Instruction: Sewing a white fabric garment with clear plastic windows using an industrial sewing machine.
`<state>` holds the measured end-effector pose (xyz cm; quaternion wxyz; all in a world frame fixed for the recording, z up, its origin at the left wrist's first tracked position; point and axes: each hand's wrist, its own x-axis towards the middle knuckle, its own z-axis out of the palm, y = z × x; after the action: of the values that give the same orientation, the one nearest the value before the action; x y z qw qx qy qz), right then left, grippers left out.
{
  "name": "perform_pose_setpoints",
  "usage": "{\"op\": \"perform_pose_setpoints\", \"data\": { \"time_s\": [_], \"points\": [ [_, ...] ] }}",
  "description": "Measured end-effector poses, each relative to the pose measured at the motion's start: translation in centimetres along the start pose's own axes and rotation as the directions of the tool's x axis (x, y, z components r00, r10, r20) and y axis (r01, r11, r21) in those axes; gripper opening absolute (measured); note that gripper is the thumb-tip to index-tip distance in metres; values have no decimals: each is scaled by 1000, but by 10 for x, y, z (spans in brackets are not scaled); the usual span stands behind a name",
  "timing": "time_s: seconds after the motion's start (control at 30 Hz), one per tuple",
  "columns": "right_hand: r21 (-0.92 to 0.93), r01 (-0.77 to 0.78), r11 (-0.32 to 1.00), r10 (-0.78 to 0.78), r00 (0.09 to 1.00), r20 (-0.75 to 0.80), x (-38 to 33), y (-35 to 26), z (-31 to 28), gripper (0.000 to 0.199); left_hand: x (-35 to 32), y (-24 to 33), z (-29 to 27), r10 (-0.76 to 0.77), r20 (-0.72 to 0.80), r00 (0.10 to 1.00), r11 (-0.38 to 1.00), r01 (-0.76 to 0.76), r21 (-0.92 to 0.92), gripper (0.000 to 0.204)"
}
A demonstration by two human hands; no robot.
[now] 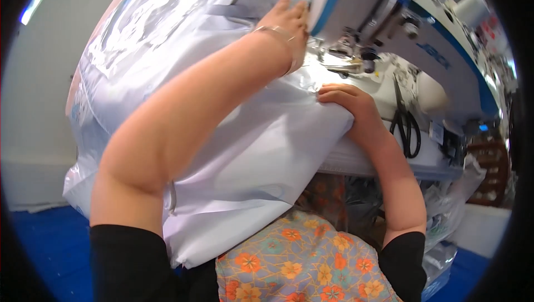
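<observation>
Left hand [286, 26]: back up, fingers stretched out and close together, not curled round anything, on the work just left of the machine's head.
Right hand [356, 104]: fingers bent over the cloth's near right edge; the thumb is hidden, so I cannot tell whether they pinch it.
Cloth [239, 135]: white – runs from between the two hands, under the left forearm, toward the lap, in loose folds.
Film [139, 35]: clear and shiny, spread over the white to the left of the left hand.
Machine [361, 7]: white and blue, just right of the left hand and beyond the right; its lit needle area lies near both.
Scissors [405, 129]: black handles, right of the right hand, on the worktop [356, 157].
Cones [470, 8]: white thread, beyond the right hand, above the machine.
Bags [445, 213]: clear, crumpled plastic, below and right of the right hand – what is in them is too blurred to tell.
Apron [300, 263]: flowered, below both hands.
</observation>
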<state>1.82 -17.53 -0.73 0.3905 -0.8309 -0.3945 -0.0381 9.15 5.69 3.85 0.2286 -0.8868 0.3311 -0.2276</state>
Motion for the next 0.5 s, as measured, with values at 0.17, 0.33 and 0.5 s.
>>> {"op": "perform_pose_setpoints", "data": {
  "time_s": [0.17,0.33,0.5],
  "points": [
    [-68,50,996,-49,999,17,1,-9,1,24,66,-27,22,76,355,932,959,29,-281,39],
    [-182,23,983,-29,999,-29,3,-17,5,17,88,-31,56,95,454,886,868,150,-474,49],
    [-183,-21,983,19,1000,-14,8,-21,3,15,92,-29,46,95,562,821,785,286,-550,50]
  ]
}}
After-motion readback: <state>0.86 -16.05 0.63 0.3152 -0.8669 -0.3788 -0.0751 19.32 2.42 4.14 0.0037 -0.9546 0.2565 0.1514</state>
